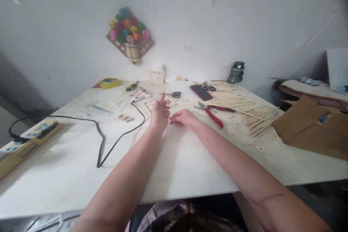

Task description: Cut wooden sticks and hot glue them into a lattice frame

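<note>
Over the middle of the table, my left hand [160, 113] is turned palm inward with one finger stretched up and the others loosely bent; nothing shows in it. Close beside it on the right, my right hand [182, 117] has its thumb and fingertips pinched together. Anything between those tips is too small to make out. Behind the hands lies a small frame of pale wood strips [147, 106], partly covered by the left hand. A white hot glue gun [141, 95] rests to its left, and black-handled scissors [176, 94] lie beyond.
Red-handled pruning shears [214, 114], a phone [201, 92] and many thin wooden sticks [258, 116] lie right, beside a cardboard piece [310, 127]. Left are a power strip [32, 141], a black cord [100, 145], wood bits [125, 118] and yellow tape [109, 83]. A bottle [236, 72] stands behind.
</note>
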`<action>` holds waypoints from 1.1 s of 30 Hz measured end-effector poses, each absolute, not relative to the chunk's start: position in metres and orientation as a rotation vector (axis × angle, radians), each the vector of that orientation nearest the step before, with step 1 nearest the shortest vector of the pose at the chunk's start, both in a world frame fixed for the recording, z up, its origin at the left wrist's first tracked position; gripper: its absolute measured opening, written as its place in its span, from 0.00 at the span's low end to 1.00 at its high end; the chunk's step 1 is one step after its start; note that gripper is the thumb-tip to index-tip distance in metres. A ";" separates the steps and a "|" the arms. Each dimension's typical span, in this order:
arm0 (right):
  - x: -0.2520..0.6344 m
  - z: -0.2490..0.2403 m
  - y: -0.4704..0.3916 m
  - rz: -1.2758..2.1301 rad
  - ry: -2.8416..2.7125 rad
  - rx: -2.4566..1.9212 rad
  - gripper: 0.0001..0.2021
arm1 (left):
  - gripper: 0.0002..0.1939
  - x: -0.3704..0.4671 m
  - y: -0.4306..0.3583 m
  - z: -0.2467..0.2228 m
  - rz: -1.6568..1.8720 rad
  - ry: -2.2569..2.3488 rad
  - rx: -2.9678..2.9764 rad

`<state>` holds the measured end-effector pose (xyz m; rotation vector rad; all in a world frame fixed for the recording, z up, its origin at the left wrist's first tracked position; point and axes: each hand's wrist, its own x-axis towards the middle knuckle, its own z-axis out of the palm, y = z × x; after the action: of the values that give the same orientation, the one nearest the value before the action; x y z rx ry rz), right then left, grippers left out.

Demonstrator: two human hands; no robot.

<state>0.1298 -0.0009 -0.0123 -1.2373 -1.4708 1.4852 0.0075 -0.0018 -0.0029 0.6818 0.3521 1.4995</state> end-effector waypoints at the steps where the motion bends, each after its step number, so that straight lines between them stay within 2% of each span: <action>1: 0.130 -0.012 -0.001 1.495 -1.470 -1.240 0.06 | 0.20 0.007 -0.002 -0.003 1.506 0.359 0.684; 8: 0.128 -0.009 -0.002 1.492 -1.450 -1.243 0.03 | 0.20 0.010 -0.004 -0.002 1.519 0.411 0.767; 12: 0.121 -0.010 -0.004 1.448 -1.407 -1.241 0.07 | 0.21 0.016 -0.008 -0.001 1.505 0.440 0.831; 15: 0.116 -0.009 -0.007 1.534 -1.298 -1.198 0.10 | 0.22 0.020 -0.011 0.000 1.500 0.439 0.877; 20: 0.118 -0.005 -0.008 1.589 -1.242 -1.076 0.09 | 0.20 0.015 -0.010 0.001 1.524 0.447 0.883; 25: 0.144 0.006 0.000 1.437 -1.437 -1.081 0.07 | 0.20 0.006 -0.005 -0.002 1.536 0.471 0.803; 29: 0.173 0.017 0.007 1.184 -1.902 -1.329 0.10 | 0.21 0.005 -0.003 -0.002 1.523 0.452 0.766; 31: 0.179 0.020 0.007 0.995 -2.165 -1.398 0.02 | 0.21 0.005 -0.003 -0.001 1.520 0.433 0.751; 33: 0.174 0.019 0.004 0.970 -2.220 -1.293 0.12 | 0.21 0.005 -0.004 0.000 1.524 0.420 0.740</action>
<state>0.1743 0.0038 0.0192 -1.2931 -2.2205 0.9696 0.0052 -0.0038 0.0002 0.7397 0.4204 1.5243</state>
